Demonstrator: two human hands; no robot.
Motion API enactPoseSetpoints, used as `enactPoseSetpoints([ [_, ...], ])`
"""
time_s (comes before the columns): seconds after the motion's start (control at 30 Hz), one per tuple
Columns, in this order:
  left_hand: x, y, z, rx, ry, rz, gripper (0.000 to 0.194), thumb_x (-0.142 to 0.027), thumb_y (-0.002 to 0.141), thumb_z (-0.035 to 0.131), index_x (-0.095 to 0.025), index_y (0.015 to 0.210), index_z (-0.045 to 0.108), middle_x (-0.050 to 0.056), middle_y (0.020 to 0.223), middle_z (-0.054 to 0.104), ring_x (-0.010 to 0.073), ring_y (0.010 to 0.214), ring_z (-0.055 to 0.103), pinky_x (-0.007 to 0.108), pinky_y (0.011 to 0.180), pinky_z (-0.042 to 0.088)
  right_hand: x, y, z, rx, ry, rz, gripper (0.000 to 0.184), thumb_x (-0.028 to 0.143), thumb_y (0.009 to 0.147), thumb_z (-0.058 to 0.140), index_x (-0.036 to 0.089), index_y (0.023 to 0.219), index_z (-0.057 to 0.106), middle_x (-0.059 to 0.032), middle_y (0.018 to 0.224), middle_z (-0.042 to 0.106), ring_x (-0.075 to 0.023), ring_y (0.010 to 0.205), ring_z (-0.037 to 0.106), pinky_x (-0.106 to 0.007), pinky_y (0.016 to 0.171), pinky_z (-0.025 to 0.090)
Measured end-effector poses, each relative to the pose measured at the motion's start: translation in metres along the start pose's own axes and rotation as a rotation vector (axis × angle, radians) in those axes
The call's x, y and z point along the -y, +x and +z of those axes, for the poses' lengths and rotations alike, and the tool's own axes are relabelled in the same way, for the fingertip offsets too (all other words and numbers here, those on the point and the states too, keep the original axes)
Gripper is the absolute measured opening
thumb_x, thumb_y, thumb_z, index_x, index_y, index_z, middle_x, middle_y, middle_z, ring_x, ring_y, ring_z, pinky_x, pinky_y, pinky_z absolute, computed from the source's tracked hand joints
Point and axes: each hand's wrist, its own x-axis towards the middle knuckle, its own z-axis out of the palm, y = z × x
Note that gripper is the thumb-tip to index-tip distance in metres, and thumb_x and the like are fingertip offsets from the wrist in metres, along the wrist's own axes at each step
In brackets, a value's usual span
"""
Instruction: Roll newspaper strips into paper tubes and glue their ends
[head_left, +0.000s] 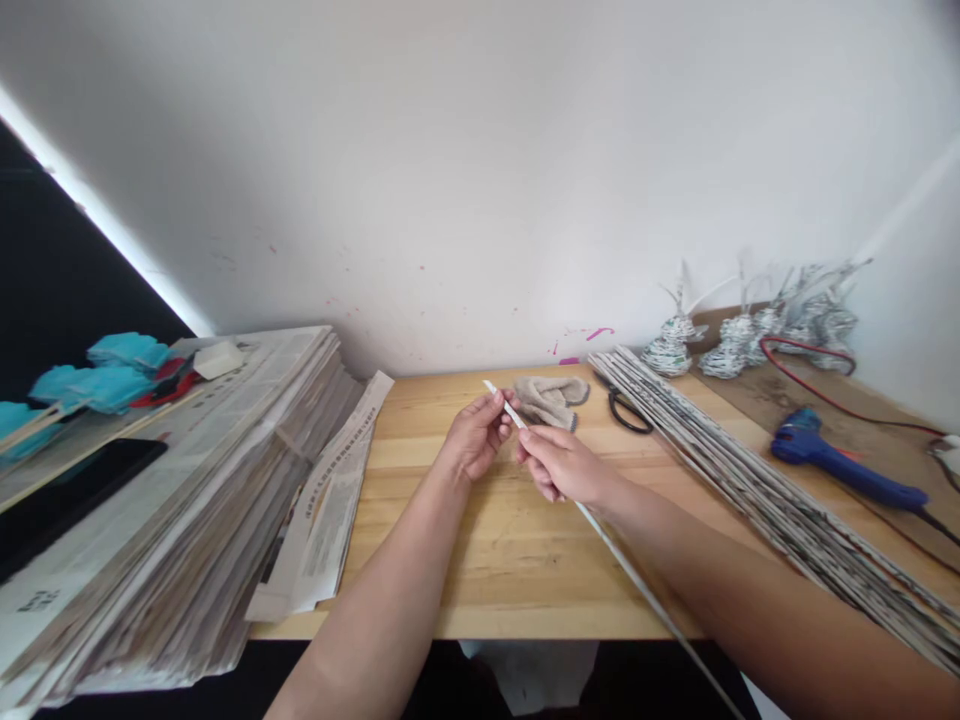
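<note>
A thin, pale rod [630, 568], which looks like a rolled paper stick, slants from the middle of the table down past its front edge. My left hand [478, 436] pinches it close to its upper tip, which pokes out past the fingers. Just below, my right hand [559, 462] is closed around the same stick, thumb on top. The lower end runs out of view beneath my right forearm. Behind both hands lies a crumpled grey-brown cloth [553, 395].
On the left stands a tall newspaper stack [247, 480] with a phone [79, 495] on it; cut paper strips [330, 510] lie beside it. Rolled paper sticks [720, 470], black-handled scissors [630, 412], a blue glue gun [844, 460] and woven paper figures [670, 345] occupy the right.
</note>
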Motion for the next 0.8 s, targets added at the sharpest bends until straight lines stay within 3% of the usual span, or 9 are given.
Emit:
enactPoseSetpoints([
  [0.13, -0.0022, -0.0012, -0.0009, 0.072, -0.080, -0.018, 0.026, -0.024, 0.073, 0.078, -0.009, 0.090, 0.066, 0.005, 0.081, 0.067, 0.0032, 0.055, 0.054, 0.010, 0.046, 0.045, 0.0071, 0.0007, -0.0028, 0.283, 0.411, 0.100, 0.038, 0.055, 0.088, 0.045, 0.023, 0.071, 0.035, 0.0109, 0.041, 0.025, -0.0078, 0.031, 0.027, -0.021, 0.032, 0.022],
  [0.2, -0.0027, -0.0010, -0.0013, 0.082, -0.087, -0.022, 0.024, -0.023, 0.074, 0.076, -0.009, 0.090, 0.066, 0.006, 0.081, 0.067, 0.0034, 0.056, 0.055, 0.010, 0.047, 0.046, 0.0082, 0.0008, -0.0033, 0.311, 0.438, 0.115, 0.039, 0.056, 0.088, 0.044, 0.023, 0.071, 0.033, 0.0108, 0.041, 0.024, -0.0083, 0.032, 0.027, -0.021, 0.032, 0.023],
  [0.27, -0.0026, -0.0004, -0.0014, 0.062, -0.065, -0.016, 0.020, -0.022, 0.076, 0.074, -0.009, 0.090, 0.067, 0.006, 0.080, 0.067, 0.0035, 0.055, 0.056, 0.010, 0.048, 0.048, 0.0074, 0.0002, -0.0028, 0.194, 0.285, 0.079, 0.039, 0.059, 0.088, 0.044, 0.023, 0.074, 0.038, 0.0100, 0.043, 0.029, -0.0088, 0.033, 0.032, -0.022, 0.033, 0.025],
  [0.4, -0.0013, 0.0009, -0.0009, -0.009, -0.020, -0.004, 0.014, -0.018, 0.078, 0.071, -0.008, 0.087, 0.067, 0.006, 0.077, 0.067, 0.0032, 0.052, 0.056, 0.010, 0.048, 0.049, 0.0045, -0.0026, -0.0010, -0.135, -0.241, -0.155, 0.035, 0.055, 0.087, 0.051, 0.020, 0.079, 0.051, 0.0056, 0.052, 0.044, -0.0088, 0.041, 0.043, -0.023, 0.039, 0.032],
  [0.5, -0.0006, 0.0012, -0.0005, -0.020, -0.014, -0.012, 0.013, -0.017, 0.079, 0.071, -0.007, 0.087, 0.067, 0.006, 0.076, 0.067, 0.0031, 0.052, 0.056, 0.010, 0.048, 0.050, 0.0030, -0.0032, -0.0001, -0.162, -0.319, -0.186, 0.036, 0.052, 0.092, 0.043, 0.020, 0.081, 0.055, 0.0046, 0.050, 0.045, -0.0090, 0.040, 0.042, -0.024, 0.040, 0.033],
  [0.63, -0.0007, 0.0009, -0.0007, -0.021, -0.019, -0.022, 0.014, -0.017, 0.077, 0.073, -0.007, 0.085, 0.067, 0.006, 0.076, 0.068, 0.0027, 0.051, 0.056, 0.009, 0.048, 0.049, 0.0003, 0.0001, 0.0004, -0.049, -0.045, -0.062, 0.039, 0.056, 0.091, 0.042, 0.020, 0.079, 0.051, 0.0071, 0.044, 0.039, -0.0089, 0.035, 0.038, -0.023, 0.037, 0.031],
  [0.8, -0.0015, 0.0004, -0.0012, 0.019, -0.055, -0.014, 0.016, -0.019, 0.075, 0.075, -0.008, 0.083, 0.068, 0.006, 0.077, 0.068, 0.0023, 0.051, 0.054, 0.008, 0.046, 0.047, -0.0001, 0.0040, -0.0016, 0.231, 0.483, 0.091, 0.035, 0.053, 0.087, 0.049, 0.021, 0.073, 0.045, 0.0092, 0.041, 0.033, -0.0081, 0.034, 0.034, -0.020, 0.034, 0.025],
])
